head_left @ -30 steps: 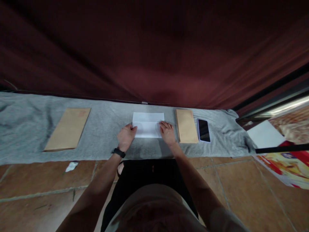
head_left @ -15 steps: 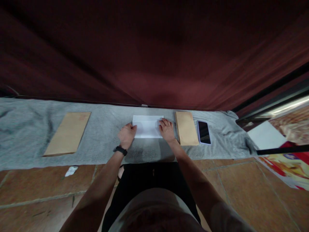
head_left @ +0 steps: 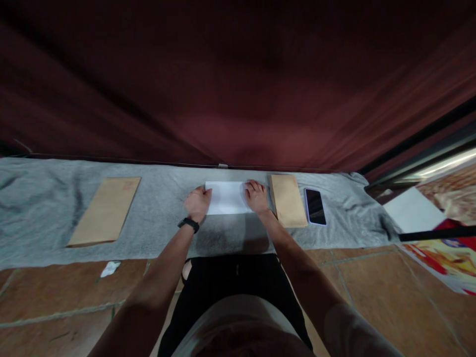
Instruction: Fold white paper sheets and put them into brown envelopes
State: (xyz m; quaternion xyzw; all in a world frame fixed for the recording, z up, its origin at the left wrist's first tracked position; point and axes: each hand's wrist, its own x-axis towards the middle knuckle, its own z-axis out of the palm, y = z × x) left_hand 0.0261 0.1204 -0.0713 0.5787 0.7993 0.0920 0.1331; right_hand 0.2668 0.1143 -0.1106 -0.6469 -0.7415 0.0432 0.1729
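A folded white sheet of paper (head_left: 227, 198) lies crosswise on the grey cloth in front of me. My left hand (head_left: 198, 202) grips its left edge, thumb on top and fingers curled. At the paper's right edge, my right hand (head_left: 256, 196) pinches it in the same way, with the fingers bent. Just right of that hand rests a stack of brown envelopes (head_left: 289, 201). Farther left, well apart from my left hand, is another brown envelope (head_left: 106, 210), lying flat with faint red print in its upper corner.
A phone (head_left: 315, 207) with a dark screen lies right of the stack. The grey cloth (head_left: 159, 193) covers a long narrow surface against a dark red curtain (head_left: 238, 99). A white scrap (head_left: 110, 268) is on the tiled floor. A white board-like sheet (head_left: 414, 210) stands at the right.
The paper's upper strip, previously showing beyond a crease, now no longer shows; the far edge looks like one even fold. Both hands keep their places at its ends. The view has shifted slightly.
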